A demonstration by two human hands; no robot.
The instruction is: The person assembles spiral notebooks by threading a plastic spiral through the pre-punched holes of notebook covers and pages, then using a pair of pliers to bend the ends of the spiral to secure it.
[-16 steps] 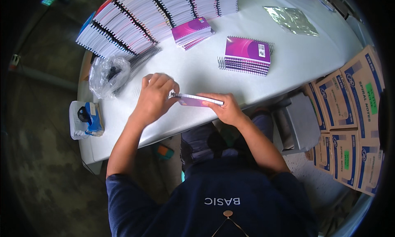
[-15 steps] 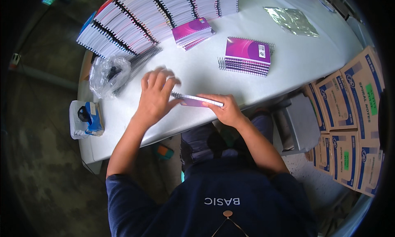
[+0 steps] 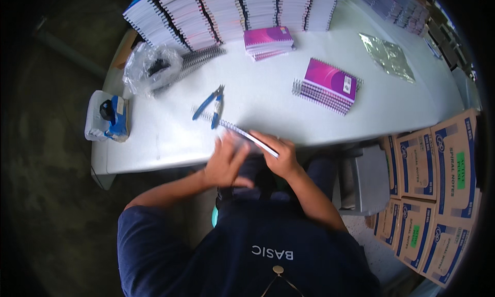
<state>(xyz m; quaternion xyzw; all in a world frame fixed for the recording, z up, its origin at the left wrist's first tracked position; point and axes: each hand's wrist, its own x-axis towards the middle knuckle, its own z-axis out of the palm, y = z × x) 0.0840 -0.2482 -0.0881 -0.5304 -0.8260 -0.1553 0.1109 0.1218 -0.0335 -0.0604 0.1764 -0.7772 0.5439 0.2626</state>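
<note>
My right hand grips a thin spiral notebook by its near end, tilted edge-up at the table's front edge. A wire coil runs along its upper edge toward the far end. Close beside the notebook is my left hand, slightly blurred, its fingers apart and nothing seen in them. It cannot be told whether it touches the pages. Blue-handled cutting pliers lie on the table just beyond the notebook, jaws pointing away, handles spread. A short loose wire coil lies by them.
A stack of purple coil-bound notebooks stands right; a purple stack sits farther back. Tall book piles line the back. A plastic bag, wire coils, a white container, a silvery packet and cartons surround.
My left hand has come off the table toward me, beside the notebook, and the pliers now show. The notebook has tilted, its near end lower. The whole view has shifted.
</note>
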